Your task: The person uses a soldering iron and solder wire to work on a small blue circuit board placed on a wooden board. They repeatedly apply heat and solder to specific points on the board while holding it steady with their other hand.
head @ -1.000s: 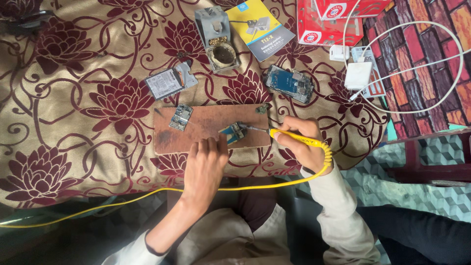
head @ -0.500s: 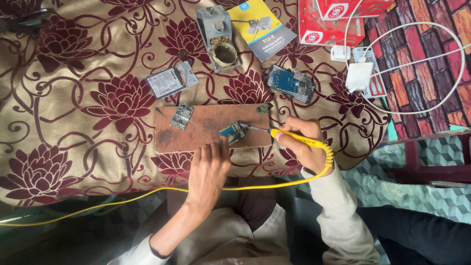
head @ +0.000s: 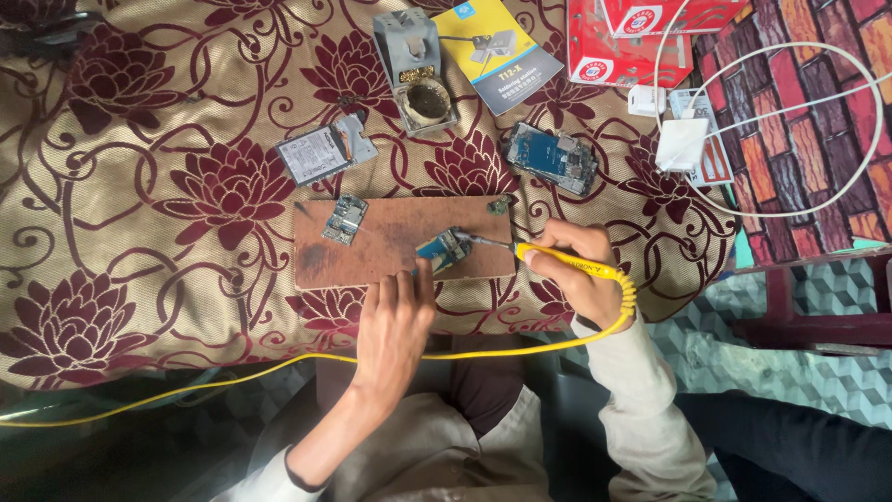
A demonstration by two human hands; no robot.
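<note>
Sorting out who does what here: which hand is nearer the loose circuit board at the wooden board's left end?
Left. The left hand sits just below and right of the loose circuit board; the right hand, holding the soldering iron, is beyond the wooden board's right end.

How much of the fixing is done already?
Done: the opened phone lies apart on the cloth, and one small circuit board sits on the wooden board. In hand: the right hand touches the yellow soldering iron to a blue board steadied by the left hand. Left: nothing is reassembled yet.
</note>
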